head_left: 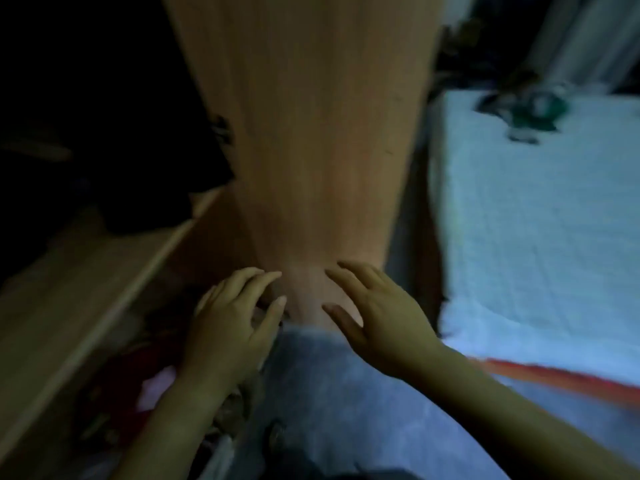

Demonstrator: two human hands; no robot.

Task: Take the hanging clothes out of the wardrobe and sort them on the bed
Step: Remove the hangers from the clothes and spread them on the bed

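The frame is dim and blurred. A light wooden wardrobe panel (311, 133) rises in the middle. Dark hanging clothes (138, 116) fill the wardrobe's open left side above a wooden shelf (86, 282). My left hand (228, 327) and my right hand (377, 317) reach forward at the foot of the panel, fingers spread and relaxed, holding nothing. The bed (540, 220) with a pale cover lies to the right, and a dark green garment (530, 112) sits on its far part.
A jumble of reddish and pink cloth (138, 386) lies in the wardrobe's bottom under my left arm. Grey-blue fabric (329, 393) spreads below my hands. A red-orange strip (561, 375) crosses the bed's near edge.
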